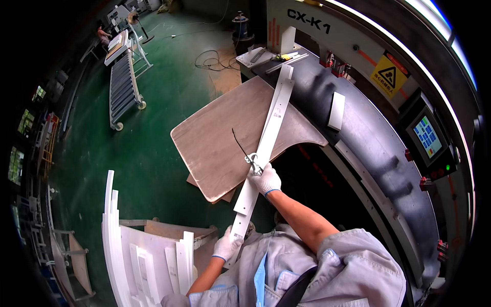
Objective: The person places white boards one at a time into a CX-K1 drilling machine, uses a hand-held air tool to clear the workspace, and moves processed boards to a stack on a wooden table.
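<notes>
A bundle of long white boards (274, 120), at least two lying flat together, slants across a brown wooden tabletop (220, 138). My left hand (227, 244), in a white knitted glove, is closed round the near end of the boards. Farther up, my gloved right hand (267, 180) is closed at the boards' right edge, by a small pale looped tool (252, 161) whose kind I cannot make out. A thin black strip (239, 143) sticks up from that spot. The right fingertips are partly hidden.
To the right runs a machine with a dark curved bed (368, 138), a loose white piece (336, 111) and a lit control screen (427, 136). More white boards (110, 230) stand upright at the lower left. A roller conveyor (124, 92) stands at far left, with a person (103, 36) beyond.
</notes>
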The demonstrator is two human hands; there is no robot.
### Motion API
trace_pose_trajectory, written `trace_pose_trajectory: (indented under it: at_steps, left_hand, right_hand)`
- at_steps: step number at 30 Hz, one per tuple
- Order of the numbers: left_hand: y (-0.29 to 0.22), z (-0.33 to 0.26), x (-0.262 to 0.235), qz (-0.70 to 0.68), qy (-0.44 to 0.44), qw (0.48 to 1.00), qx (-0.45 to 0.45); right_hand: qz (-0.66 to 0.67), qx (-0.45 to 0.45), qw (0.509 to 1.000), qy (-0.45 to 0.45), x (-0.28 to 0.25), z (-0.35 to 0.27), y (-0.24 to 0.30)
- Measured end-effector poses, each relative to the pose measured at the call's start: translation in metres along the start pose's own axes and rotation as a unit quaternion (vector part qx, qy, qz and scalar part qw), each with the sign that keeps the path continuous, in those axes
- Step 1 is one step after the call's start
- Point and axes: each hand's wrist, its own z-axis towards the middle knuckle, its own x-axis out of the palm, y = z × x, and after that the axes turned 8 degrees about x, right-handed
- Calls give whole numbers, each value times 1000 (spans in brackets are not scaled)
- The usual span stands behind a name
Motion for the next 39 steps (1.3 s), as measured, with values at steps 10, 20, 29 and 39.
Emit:
trace_pose_trajectory:
  at_steps: [10,20,29,39]
  left_hand:
    - [-19,150,-1,-459,-93,880,82]
    - [-84,155,39,-463,-4,884,59]
    - [-228,88,221,-546,14,831,102]
    - [-288,104,290,-703,130,699,17]
  right_hand:
    - [258,16,963,80,56,-48,-78]
    - [440,78,878,171,61,-133,-158]
    - [384,33,916,108,-82,-143,-363]
    - [269,149,928,211,-240,-390,-626]
